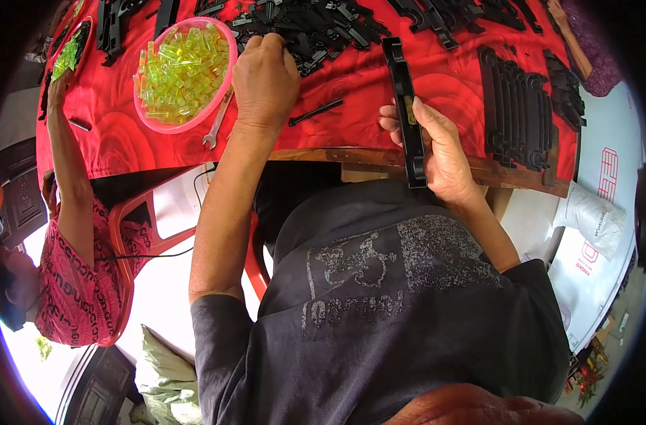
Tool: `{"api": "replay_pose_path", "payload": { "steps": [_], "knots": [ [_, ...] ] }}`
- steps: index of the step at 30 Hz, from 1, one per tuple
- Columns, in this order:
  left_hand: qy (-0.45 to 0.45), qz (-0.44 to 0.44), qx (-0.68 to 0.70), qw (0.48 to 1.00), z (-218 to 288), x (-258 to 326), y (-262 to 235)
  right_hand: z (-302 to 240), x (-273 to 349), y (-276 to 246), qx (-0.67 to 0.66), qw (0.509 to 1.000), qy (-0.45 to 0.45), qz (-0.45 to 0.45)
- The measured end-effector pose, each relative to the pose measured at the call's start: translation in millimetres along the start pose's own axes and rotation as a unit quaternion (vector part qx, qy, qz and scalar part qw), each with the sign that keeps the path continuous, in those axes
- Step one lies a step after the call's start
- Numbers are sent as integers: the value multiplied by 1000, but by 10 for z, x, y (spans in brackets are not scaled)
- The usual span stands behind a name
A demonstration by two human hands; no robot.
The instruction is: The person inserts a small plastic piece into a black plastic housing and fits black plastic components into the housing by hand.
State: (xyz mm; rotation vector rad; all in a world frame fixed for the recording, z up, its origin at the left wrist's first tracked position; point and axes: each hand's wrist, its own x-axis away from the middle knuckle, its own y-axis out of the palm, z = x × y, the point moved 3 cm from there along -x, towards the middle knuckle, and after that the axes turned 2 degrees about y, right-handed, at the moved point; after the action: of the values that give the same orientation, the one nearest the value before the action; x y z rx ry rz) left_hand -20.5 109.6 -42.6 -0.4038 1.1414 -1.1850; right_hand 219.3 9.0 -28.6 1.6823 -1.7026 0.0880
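My right hand (440, 138) grips a long black plastic spirit-level body (402, 81) at its middle, thumb on one side and fingers on the other. The body stands nearly lengthwise before me, its near end past the table edge, with a small yellow-green insert midway. My left hand (267, 81) is closed at the near edge of a heap of small black plastic parts (316, 28); its fingertips are hidden, so what they pinch does not show. Just left of it sits a pink bowl (140, 106) full of clear yellow-green vials (184, 71).
A wrench (215, 126) and a thin black rod (316, 112) lie on the red tablecloth (351, 134). Black level bodies (514, 106) are lined up at the right. Co-workers sit left, one arm (71, 156) reaching onto the table, and at the far right (592, 42).
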Motion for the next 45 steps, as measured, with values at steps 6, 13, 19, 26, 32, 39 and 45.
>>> {"api": "replay_pose_path", "payload": {
  "steps": [6,13,19,26,32,39,45],
  "knots": [
    [-8,13,43,999,218,63,-122,13,-25,1,9,1000,5,2],
    [-108,-91,259,955,586,225,-218,20,-41,3,41,999,20,9],
    [-88,-236,362,897,777,352,-288,22,-38,-32,60,998,27,-23],
    [-65,-276,368,886,851,334,-283,35,52,-48,63,994,85,-22],
    [-11,-267,344,900,878,296,-298,37,182,-104,53,991,122,-29],
    [41,-275,301,912,960,211,-223,19,327,-193,96,990,100,-36],
    [71,-316,278,904,1034,108,-147,-4,302,-320,49,988,141,-38]
  ]
}}
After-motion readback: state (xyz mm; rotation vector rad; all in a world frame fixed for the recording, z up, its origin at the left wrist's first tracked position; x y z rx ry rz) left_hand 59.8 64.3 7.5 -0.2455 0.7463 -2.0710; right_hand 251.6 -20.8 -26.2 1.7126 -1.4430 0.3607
